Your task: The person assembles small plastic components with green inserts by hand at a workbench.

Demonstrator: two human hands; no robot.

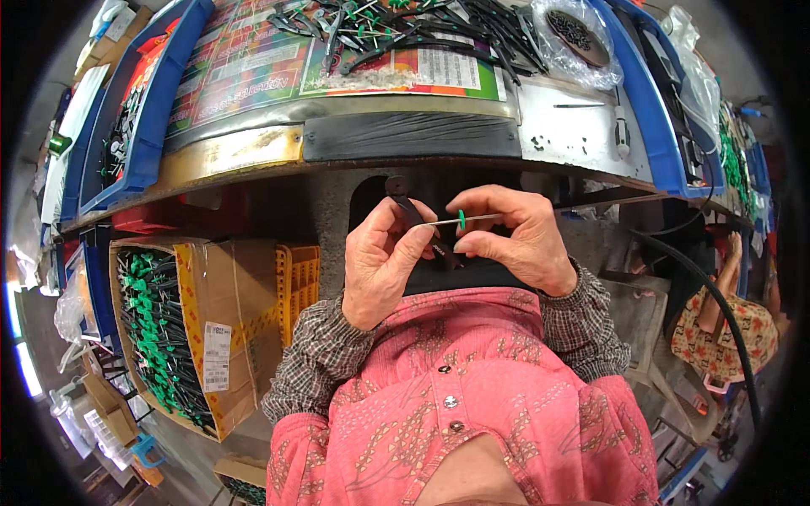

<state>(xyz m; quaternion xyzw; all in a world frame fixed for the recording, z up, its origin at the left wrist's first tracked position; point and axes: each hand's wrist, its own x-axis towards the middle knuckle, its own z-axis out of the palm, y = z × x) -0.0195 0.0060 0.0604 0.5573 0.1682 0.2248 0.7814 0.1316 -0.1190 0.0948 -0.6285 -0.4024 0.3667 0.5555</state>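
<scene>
In the middle of the frame our left hand point(380, 266) pinches a black strip point(415, 218) while our right hand point(515, 236) holds a thin metal pin point(481, 219) with a green bead point(462, 220) against it. Above lies the table point(405, 135); at lower left, a cardboard box point(228, 329) of green-tipped parts.

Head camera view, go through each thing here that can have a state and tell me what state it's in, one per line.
left hand: closed, pinching a black strip
right hand: closed, pinching a thin metal pin
black strip: held upright, slightly tilted
thin metal pin: held level, green bead on it
cardboard box: open, full of green-and-black parts
clear plastic bag: lying on the bench, holding dark pieces
</scene>
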